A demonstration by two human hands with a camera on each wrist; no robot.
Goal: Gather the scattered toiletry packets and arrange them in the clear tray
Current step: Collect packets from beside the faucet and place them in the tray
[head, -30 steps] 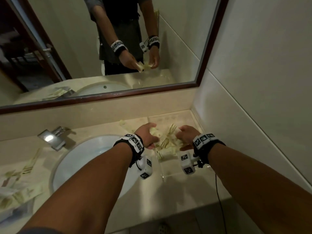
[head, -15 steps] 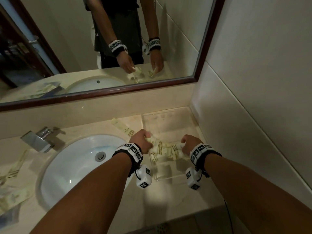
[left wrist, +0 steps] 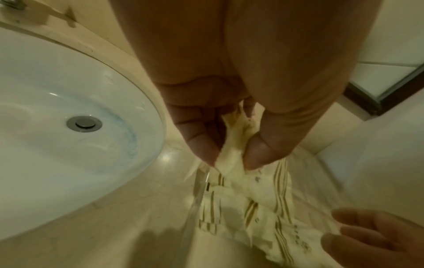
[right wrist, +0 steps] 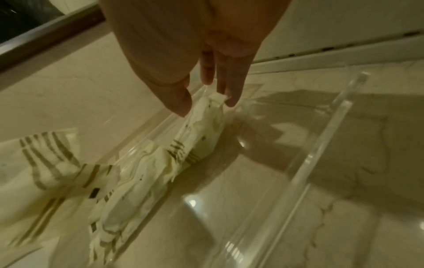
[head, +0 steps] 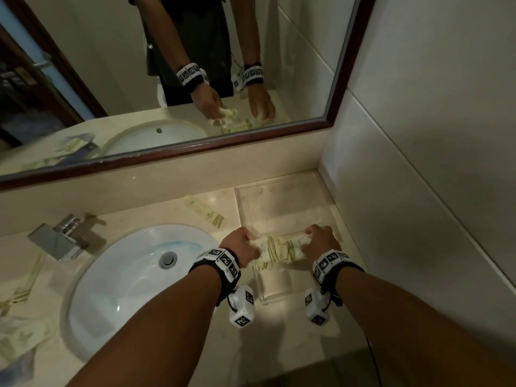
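- Where the left hand (left wrist: 229,90) works, its fingers (left wrist: 199,141) and thumb pinch the left end of the packet bundle (head: 279,248).
- Right hand (head: 321,241): fingers (right wrist: 231,87) straight and slightly apart, tips touching the bundle's right end.
- Packet bundle: cream with brown stripes, lying crosswise in the near part of the clear tray (head: 282,191).
- Clear tray: on the worktop (head: 178,216), right of the sink (head: 134,280), against the wall.
- Loose packet (head: 208,215): on the worktop left of the tray.
- Further packets (head: 19,339): far left of the sink.
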